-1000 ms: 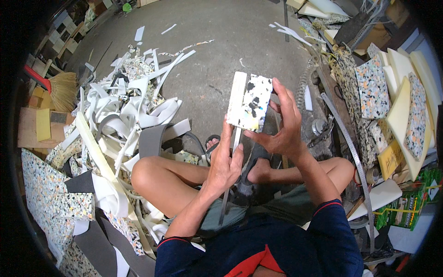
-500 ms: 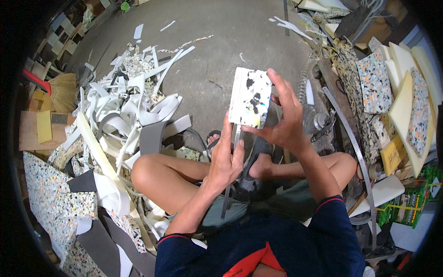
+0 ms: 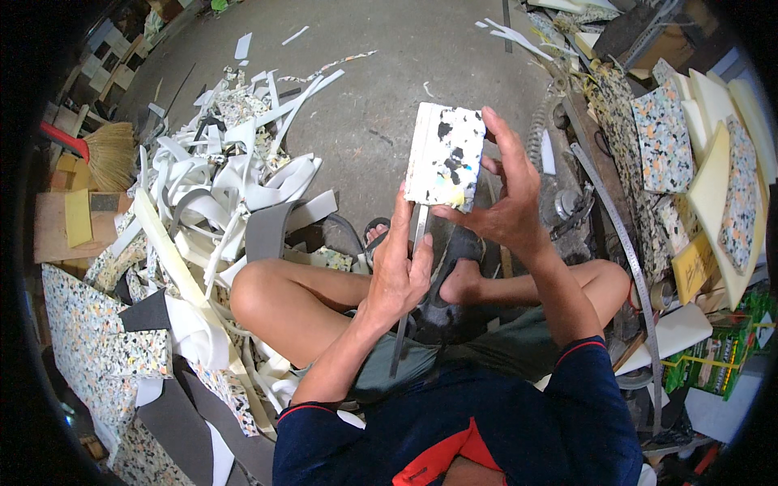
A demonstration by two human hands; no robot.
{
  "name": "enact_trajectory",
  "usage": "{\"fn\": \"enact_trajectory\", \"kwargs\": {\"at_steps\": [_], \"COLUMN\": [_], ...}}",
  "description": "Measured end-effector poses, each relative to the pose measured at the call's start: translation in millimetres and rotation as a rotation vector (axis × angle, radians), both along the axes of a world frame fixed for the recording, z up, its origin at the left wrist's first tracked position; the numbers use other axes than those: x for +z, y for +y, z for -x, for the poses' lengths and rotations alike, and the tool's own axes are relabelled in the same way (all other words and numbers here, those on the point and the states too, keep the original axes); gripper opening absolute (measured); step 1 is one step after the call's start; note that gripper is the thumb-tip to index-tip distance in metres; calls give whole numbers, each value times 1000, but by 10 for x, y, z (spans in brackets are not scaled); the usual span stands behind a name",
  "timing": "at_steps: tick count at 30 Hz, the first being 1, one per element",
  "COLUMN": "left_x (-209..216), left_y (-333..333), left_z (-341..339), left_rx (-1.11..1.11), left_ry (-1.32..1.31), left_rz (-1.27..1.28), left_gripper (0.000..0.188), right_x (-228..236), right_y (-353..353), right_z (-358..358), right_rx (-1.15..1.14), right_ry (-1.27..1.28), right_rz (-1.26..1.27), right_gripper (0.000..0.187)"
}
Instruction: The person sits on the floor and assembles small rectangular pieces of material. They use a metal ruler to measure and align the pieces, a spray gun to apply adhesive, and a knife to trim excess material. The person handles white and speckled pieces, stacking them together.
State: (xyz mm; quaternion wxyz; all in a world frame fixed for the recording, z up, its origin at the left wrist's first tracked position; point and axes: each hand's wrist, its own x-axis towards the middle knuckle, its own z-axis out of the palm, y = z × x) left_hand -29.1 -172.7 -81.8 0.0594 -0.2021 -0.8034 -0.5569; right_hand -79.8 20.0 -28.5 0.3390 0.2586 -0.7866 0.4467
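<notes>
In front of me I hold up a speckled foam block (image 3: pixel 448 162), white with black, yellow and blue flecks and a plain white layer along its left side. My right hand (image 3: pixel 515 194) grips it at the right edge, thumb under the lower corner and fingers along the side. My left hand (image 3: pixel 399 271) is closed around a narrow flat metal strip (image 3: pixel 399 344), its fingertips touching the block's lower left edge. The strip runs from the block's lower end down toward my lap; whether it is a ruler or a blade I cannot tell.
A heap of white foam offcuts (image 3: pixel 235 174) lies left, beside a straw broom (image 3: pixel 111 158) and speckled foam sheets (image 3: pixel 85 332). On the right are more foam sheets (image 3: pixel 660 142), a long curved measuring strip (image 3: pixel 620 231) and a green package (image 3: pixel 717 356). My bent legs frame the work.
The foam block and both hands have moved slightly away from me and to the right. The grip of each hand looks the same.
</notes>
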Motion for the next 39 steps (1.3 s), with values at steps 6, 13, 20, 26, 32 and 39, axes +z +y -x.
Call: {"fn": "enact_trajectory", "kwargs": {"at_steps": [6, 13, 20, 26, 32, 39], "left_x": [-116, 4, 39, 153, 519, 399], "left_y": [-29, -16, 54, -252, -289, -184], "left_z": [65, -28, 2, 236, 409, 285], "left_rx": [3, -47, 9, -248, -247, -183], "left_ry": [192, -94, 3, -530, -664, -535], "left_rz": [38, -54, -61, -980, -921, -985], "left_gripper": [76, 75, 65, 48, 35, 55], "right_x": [-48, -103, -21, 278, -117, -53], "right_y": [-10, 29, 22, 1, -64, -34], "right_z": [38, 48, 15, -185, -548, -707], "right_rx": [-22, -1, -26, 124, 315, 64], "right_ry": [55, 24, 93, 218, 230, -111], "right_rz": [-21, -15, -88, -214, -413, -4], "right_gripper": [108, 112, 113, 89, 79, 70]}}
